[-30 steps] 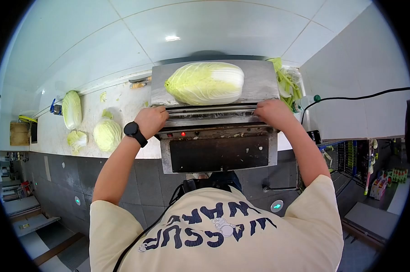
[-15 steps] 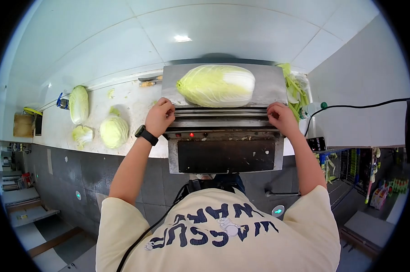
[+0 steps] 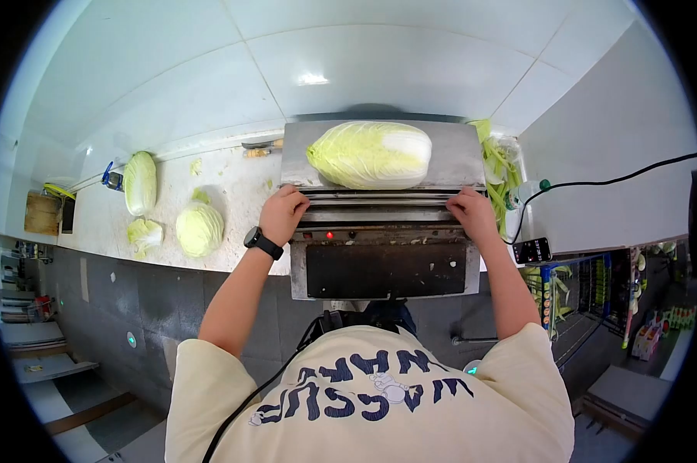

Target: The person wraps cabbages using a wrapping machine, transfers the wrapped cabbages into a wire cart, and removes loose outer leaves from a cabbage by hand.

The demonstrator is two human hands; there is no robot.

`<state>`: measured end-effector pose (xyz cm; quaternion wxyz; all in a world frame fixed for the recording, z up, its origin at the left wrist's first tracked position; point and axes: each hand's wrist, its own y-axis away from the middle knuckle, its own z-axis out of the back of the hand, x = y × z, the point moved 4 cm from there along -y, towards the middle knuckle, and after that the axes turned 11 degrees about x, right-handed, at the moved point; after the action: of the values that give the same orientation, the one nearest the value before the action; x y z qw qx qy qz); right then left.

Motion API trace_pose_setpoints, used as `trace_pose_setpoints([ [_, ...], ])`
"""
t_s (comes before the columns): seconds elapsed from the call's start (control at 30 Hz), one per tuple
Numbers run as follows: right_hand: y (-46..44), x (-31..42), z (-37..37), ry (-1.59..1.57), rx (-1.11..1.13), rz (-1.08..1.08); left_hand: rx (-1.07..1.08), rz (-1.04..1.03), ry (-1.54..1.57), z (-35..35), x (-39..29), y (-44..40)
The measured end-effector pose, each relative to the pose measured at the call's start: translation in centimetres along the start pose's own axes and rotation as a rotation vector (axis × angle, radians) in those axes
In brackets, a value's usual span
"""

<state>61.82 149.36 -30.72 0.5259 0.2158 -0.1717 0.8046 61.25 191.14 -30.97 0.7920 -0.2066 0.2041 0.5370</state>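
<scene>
A long pale green napa cabbage (image 3: 370, 155) lies on the metal top plate of a wrapping machine (image 3: 456, 154). Just in front of the cabbage runs a slot with metal rollers. My left hand (image 3: 285, 212) is closed in a pinch at the left end of this slot. At its right end my right hand (image 3: 472, 213) is pinched in the same way. Whatever thin thing lies between the fingertips of each hand is too small to make out. A red light glows on the machine's front, below the rollers.
Left on the white counter (image 3: 244, 181) are a round cabbage (image 3: 199, 229), another napa cabbage (image 3: 141, 184), a loose leaf (image 3: 145, 234) and knives (image 3: 262, 148). At right are leaf trimmings (image 3: 501, 170), a phone (image 3: 532, 251), a black cable (image 3: 618, 178) and a cart (image 3: 576, 297).
The view has shifted, so the machine appears further right and slightly lower. Both hands stay at the ends of the slot, now a little nearer each other. The cabbage keeps its place on the plate.
</scene>
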Motion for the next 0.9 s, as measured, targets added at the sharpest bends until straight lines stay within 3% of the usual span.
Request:
trace_pose_setpoints([
  [0.3,4.3,3.6,2.0,-0.077,-0.119,-0.035,-0.198,-0.129,0.006,2.6,-3.5,4.2],
  [0.4,5.8,5.2,2.8,-0.079,-0.152,-0.008,-0.249,-0.066,0.074,3.7,-4.9,5.9],
  [0.63,8.6,9.0,5.1,-0.029,-0.216,0.017,-0.252,-0.044,0.267,4.7,-6.3,9.1],
  [0.9,11.4,13.3,8.5,-0.042,-0.226,0.013,-0.326,-0.111,0.199,8.8,-10.4,12.2],
])
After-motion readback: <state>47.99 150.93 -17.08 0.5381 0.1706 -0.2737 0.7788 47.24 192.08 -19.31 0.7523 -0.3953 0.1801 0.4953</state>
